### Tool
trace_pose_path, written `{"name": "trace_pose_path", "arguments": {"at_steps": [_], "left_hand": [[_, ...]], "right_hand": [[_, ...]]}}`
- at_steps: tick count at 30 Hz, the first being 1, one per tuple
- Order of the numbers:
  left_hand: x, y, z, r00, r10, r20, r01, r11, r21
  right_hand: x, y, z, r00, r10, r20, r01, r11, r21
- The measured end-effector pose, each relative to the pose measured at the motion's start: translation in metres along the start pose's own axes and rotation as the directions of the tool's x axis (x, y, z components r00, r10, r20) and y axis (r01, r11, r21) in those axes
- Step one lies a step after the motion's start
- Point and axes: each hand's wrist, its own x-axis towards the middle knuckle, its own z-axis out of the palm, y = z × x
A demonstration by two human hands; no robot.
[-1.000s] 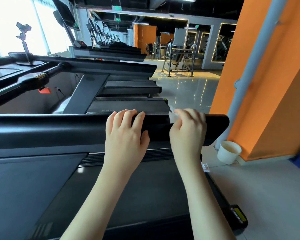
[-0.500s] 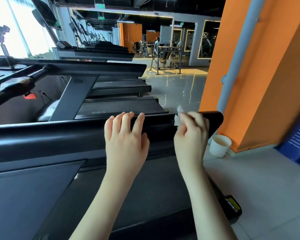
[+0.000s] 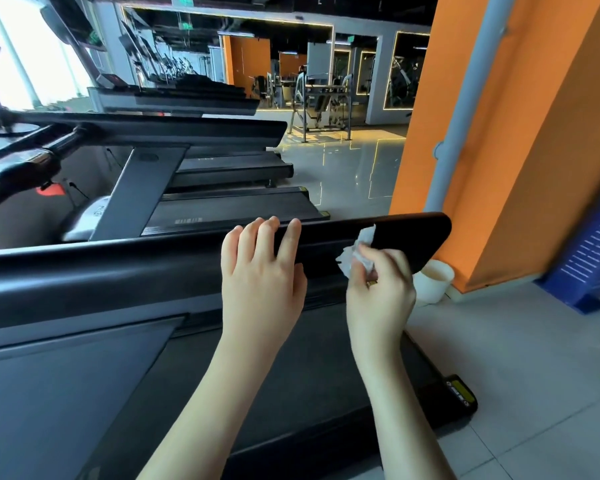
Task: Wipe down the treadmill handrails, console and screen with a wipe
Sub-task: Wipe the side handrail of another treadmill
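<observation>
Your right hand (image 3: 378, 289) pinches the crumpled wipe (image 3: 355, 252) against the black handrail (image 3: 413, 237), near its right end. Your left hand (image 3: 262, 271) rests on the rail, fingers mostly straight, holding nothing. The wipe is bunched small, so it could slip out or miss spots.

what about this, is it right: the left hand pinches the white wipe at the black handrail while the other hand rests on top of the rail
Not quite. In the head view the right hand pinches the white wipe at the black handrail; the left hand is the one resting on top of the rail.
</observation>
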Motion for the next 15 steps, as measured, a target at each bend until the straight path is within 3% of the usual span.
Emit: {"name": "trace_pose_path", "arguments": {"at_steps": [7, 11, 15], "left_hand": [[0.000, -0.001, -0.003, 1.000, 0.004, 0.024, -0.004, 1.000, -0.005], [0.000, 0.002, -0.003, 1.000, -0.010, 0.027, 0.010, 1.000, 0.006], [-0.001, 0.004, -0.005, 0.999, -0.030, 0.036, 0.030, 0.999, 0.012]], "right_hand": [[-0.006, 0.017, 0.000, 0.985, 0.158, -0.072, -0.149, 0.983, 0.107], [-0.023, 0.010, 0.002, 0.998, 0.069, -0.013, -0.067, 0.989, 0.135], [-0.001, 0.020, 0.000, 0.996, 0.026, -0.088, -0.012, 0.989, 0.149]]}}
